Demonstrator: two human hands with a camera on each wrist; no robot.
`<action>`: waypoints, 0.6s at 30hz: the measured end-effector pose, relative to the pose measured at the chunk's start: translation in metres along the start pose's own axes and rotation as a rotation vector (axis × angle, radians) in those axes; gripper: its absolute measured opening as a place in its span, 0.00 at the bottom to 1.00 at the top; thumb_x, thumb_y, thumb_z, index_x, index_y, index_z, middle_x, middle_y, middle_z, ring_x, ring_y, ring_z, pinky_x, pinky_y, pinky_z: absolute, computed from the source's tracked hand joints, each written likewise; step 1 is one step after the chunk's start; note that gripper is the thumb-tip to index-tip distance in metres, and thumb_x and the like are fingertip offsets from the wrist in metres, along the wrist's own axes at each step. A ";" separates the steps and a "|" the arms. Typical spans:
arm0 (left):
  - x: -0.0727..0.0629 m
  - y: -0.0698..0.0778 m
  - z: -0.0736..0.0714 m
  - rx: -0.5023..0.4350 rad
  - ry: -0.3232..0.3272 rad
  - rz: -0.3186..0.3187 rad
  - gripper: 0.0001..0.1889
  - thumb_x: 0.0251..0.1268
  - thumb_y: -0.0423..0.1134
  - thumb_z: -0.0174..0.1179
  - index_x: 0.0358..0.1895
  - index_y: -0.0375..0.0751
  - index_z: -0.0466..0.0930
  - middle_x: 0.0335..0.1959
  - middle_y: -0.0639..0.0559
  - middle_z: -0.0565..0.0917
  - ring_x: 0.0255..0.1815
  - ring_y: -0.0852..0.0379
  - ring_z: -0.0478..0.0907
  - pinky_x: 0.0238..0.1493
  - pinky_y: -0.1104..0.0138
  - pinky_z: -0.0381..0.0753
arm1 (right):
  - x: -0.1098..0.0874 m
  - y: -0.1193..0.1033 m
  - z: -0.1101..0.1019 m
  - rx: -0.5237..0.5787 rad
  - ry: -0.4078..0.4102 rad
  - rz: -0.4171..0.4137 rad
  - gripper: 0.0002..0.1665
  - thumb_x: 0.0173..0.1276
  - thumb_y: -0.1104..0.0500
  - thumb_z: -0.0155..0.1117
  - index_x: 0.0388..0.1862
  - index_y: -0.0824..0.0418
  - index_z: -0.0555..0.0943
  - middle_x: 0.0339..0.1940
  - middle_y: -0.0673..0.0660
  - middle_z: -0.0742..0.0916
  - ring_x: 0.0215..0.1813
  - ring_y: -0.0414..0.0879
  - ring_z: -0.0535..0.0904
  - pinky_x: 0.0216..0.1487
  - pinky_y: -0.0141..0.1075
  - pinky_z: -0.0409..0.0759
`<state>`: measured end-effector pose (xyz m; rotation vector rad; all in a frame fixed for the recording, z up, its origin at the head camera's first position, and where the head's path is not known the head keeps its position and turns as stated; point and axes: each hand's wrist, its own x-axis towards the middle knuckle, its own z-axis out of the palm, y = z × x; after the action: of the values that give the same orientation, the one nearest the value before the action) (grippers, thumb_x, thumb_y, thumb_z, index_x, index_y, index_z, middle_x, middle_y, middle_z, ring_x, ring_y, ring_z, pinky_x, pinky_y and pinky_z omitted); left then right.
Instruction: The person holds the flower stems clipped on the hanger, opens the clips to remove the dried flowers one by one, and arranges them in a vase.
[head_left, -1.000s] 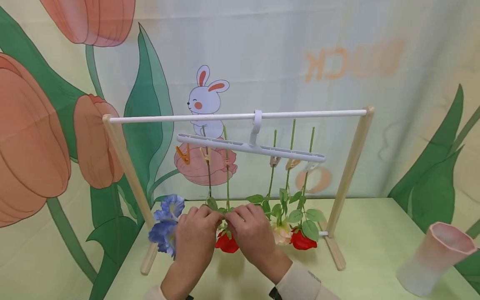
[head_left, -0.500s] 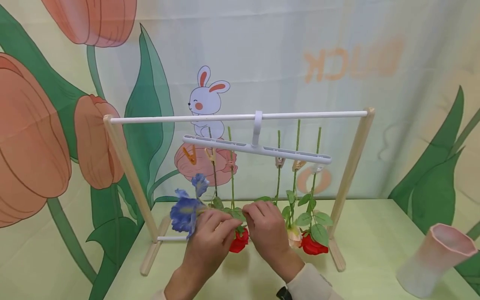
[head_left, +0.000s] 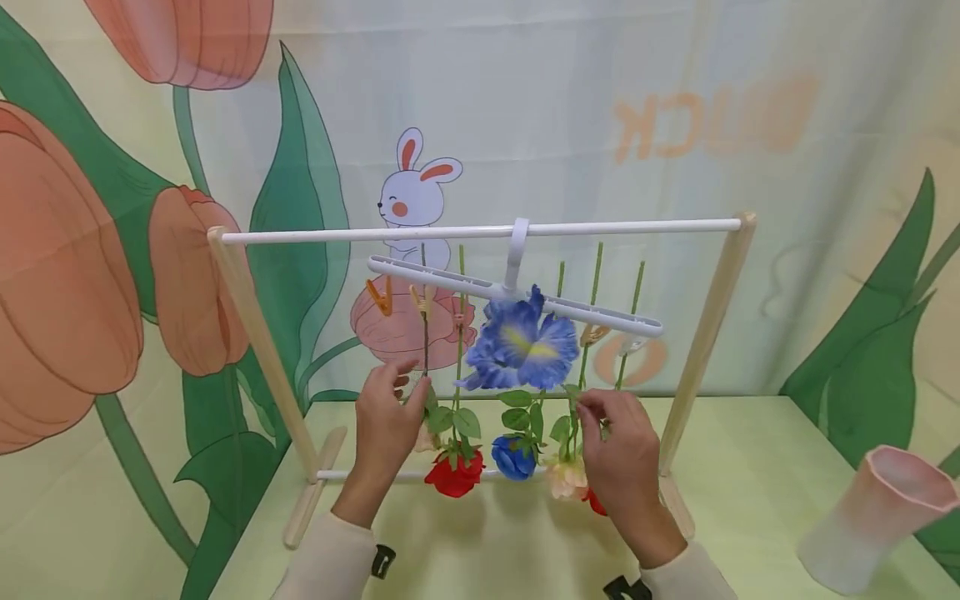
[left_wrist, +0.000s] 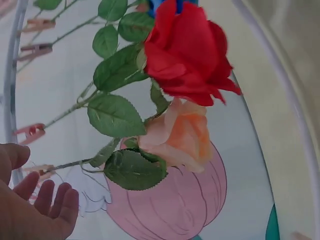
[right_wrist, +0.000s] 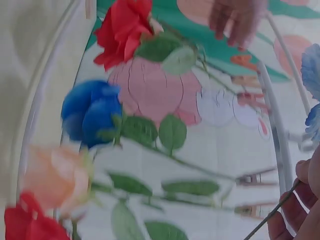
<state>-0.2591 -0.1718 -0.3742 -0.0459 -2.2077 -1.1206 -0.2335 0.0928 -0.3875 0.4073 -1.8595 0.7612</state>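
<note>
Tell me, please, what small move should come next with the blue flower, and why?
Probably carry the blue flower leftward toward the empty orange clip at the left end of the hanger. The right hand pinches its stem with the bloom upward, the other visible clips hold stems, and the left hand waits open near that clip.

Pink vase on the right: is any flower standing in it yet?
No. In the head view the pink vase stands alone at the table's right edge with nothing in its mouth, while the flowers hang head-down from the white hanger.
</note>
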 end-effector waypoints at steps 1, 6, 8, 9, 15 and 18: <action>0.007 -0.001 0.002 -0.024 -0.008 -0.045 0.18 0.69 0.40 0.65 0.60 0.40 0.82 0.53 0.41 0.84 0.53 0.42 0.84 0.56 0.50 0.85 | 0.000 0.003 -0.005 -0.006 -0.001 0.019 0.07 0.61 0.71 0.71 0.37 0.62 0.84 0.31 0.56 0.85 0.34 0.47 0.80 0.36 0.34 0.78; 0.032 -0.005 0.013 -0.115 -0.056 -0.192 0.22 0.72 0.44 0.62 0.66 0.41 0.78 0.61 0.41 0.82 0.60 0.42 0.82 0.61 0.49 0.82 | 0.003 0.020 -0.026 -0.031 0.013 0.119 0.07 0.62 0.72 0.69 0.37 0.64 0.85 0.32 0.58 0.86 0.33 0.47 0.82 0.38 0.20 0.75; 0.038 -0.005 0.019 -0.140 -0.085 -0.230 0.23 0.72 0.45 0.61 0.67 0.43 0.77 0.63 0.42 0.82 0.62 0.42 0.81 0.62 0.49 0.82 | 0.005 0.028 -0.036 -0.050 0.025 0.175 0.05 0.63 0.72 0.69 0.37 0.65 0.85 0.31 0.59 0.86 0.32 0.43 0.81 0.38 0.15 0.71; 0.040 -0.004 0.022 -0.151 -0.098 -0.246 0.24 0.73 0.46 0.61 0.67 0.43 0.77 0.63 0.42 0.82 0.62 0.42 0.81 0.61 0.49 0.82 | 0.006 0.031 -0.041 -0.060 0.029 0.205 0.05 0.64 0.71 0.70 0.38 0.66 0.85 0.32 0.60 0.86 0.33 0.39 0.80 0.39 0.13 0.70; 0.049 -0.001 0.036 -0.167 -0.121 -0.285 0.21 0.73 0.46 0.61 0.65 0.44 0.79 0.59 0.45 0.85 0.60 0.45 0.82 0.58 0.52 0.84 | 0.022 0.059 -0.077 -0.123 0.075 0.348 0.06 0.69 0.66 0.68 0.42 0.68 0.84 0.36 0.65 0.87 0.38 0.13 0.68 0.40 0.10 0.65; 0.051 -0.001 0.038 -0.173 -0.117 -0.288 0.18 0.72 0.44 0.63 0.62 0.44 0.82 0.54 0.44 0.87 0.57 0.46 0.83 0.55 0.53 0.85 | 0.028 0.074 -0.098 -0.175 0.120 0.433 0.08 0.71 0.63 0.66 0.44 0.67 0.85 0.35 0.56 0.87 0.37 0.11 0.67 0.41 0.12 0.65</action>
<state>-0.3197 -0.1575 -0.3618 0.1404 -2.2636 -1.4999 -0.2202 0.2147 -0.3593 -0.1578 -1.9032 0.8770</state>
